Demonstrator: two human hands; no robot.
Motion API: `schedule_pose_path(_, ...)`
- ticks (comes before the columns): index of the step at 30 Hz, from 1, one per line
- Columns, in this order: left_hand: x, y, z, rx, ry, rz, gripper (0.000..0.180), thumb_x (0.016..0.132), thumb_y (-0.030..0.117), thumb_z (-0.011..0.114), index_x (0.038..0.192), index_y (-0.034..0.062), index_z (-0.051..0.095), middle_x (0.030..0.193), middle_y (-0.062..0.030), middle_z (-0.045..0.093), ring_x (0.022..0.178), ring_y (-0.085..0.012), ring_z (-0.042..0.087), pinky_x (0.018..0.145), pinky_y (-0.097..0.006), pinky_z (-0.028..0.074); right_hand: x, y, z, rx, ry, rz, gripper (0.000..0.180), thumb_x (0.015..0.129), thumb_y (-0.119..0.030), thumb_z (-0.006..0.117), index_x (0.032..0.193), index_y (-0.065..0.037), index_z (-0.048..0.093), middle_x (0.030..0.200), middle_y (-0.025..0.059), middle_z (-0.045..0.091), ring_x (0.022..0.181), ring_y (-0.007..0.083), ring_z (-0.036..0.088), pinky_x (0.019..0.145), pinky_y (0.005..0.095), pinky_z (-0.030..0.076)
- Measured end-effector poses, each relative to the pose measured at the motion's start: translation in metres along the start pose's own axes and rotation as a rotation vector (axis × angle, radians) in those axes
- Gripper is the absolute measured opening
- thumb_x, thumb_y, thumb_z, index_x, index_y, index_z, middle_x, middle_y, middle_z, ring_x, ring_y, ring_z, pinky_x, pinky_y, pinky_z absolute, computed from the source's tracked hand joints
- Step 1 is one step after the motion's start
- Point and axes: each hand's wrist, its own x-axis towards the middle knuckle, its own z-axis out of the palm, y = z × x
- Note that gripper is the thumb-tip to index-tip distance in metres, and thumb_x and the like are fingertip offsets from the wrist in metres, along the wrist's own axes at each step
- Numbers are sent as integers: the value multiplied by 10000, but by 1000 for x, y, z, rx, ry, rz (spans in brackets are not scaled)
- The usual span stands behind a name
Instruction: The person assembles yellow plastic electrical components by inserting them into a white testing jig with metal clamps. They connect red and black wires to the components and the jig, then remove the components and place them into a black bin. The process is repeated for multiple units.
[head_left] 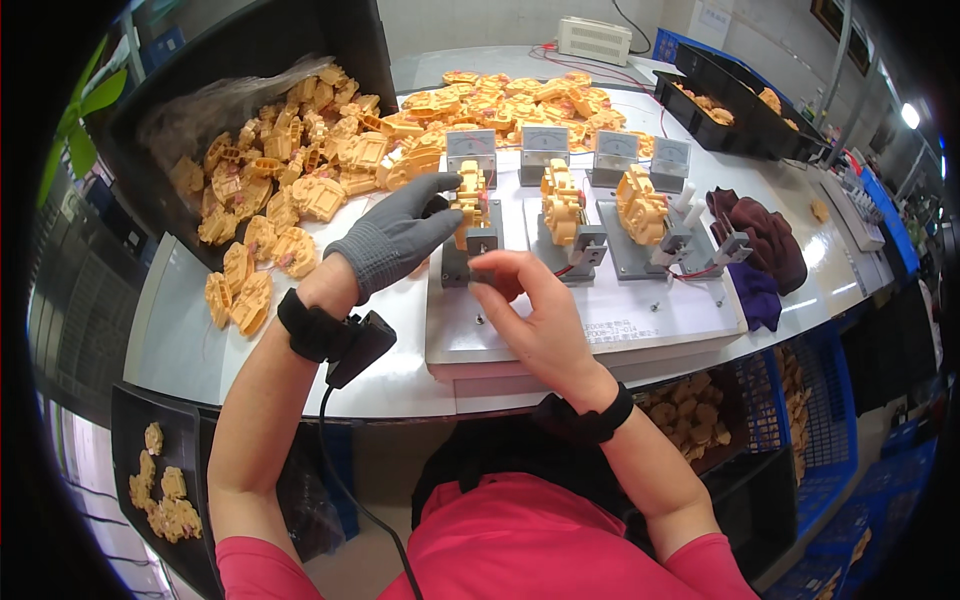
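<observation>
The gloved left hand (400, 235) extends far and right, thumb and forefinger spread at the left side of a yellow part (471, 190) on the leftmost grey stand (455, 264); grip cannot be told. The bare right hand (545, 318) points left near the stand, fingers curled, thumb and forefinger tips close; pinch cannot be told.

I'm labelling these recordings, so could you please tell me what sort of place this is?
Most likely a factory workshop: yellow parts lie heaped on the table, dial meters stand in a row, and blue crates sit below.
</observation>
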Motion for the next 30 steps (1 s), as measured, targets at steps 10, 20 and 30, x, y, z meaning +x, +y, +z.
schedule_pose_path(10,-4,3,-1,2,-2,-15,576,962,357,592,1422,33,468,1120,-157,661,901,-172,623,797,-300,516,-3,4,3,-191,207,-156,202,909,-61,681,1072,-12,573,952,102,550,853,223,573,791,346,491)
schedule_pose_path(20,12,14,8,40,-48,-109,704,923,467,628,1428,10,453,1181,-216,648,1045,-244,639,898,-335,507,-2,-1,5,-123,124,118,262,902,-37,675,1100,-11,506,913,93,581,834,229,602,786,363,497)
schedule_pose_path(30,7,7,5,-125,16,-105,739,904,468,638,1447,8,441,1192,-209,645,1050,-236,637,897,-335,509,1,7,3,-227,154,8,554,850,-110,741,1319,-21,459,1209,153,519,1114,272,537,907,385,470)
